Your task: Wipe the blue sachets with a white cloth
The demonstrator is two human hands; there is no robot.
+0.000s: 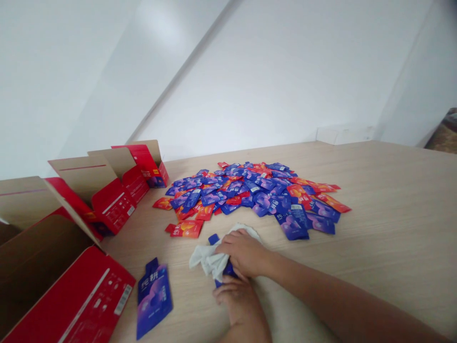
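Observation:
My right hand (244, 252) presses a crumpled white cloth (210, 259) around a blue foil sachet (225, 271), and most of the sachet is hidden. My left hand (233, 297) is below, gripping the sachet's lower part. Just beyond my hands lies a large heap of blue and red-orange sachets (250, 190). A red-orange sachet (186, 228) is at its near left edge. Another blue sachet (153, 300) lies flat on the table to the left of my hands, apart from them.
Several open red-and-cardboard cartons (110, 205) stand along the left of the light wood table (385, 247), with the nearest carton (64, 295) at lower left. White walls rise behind the table's far edge, and a white box-like object (344, 134) stands against them.

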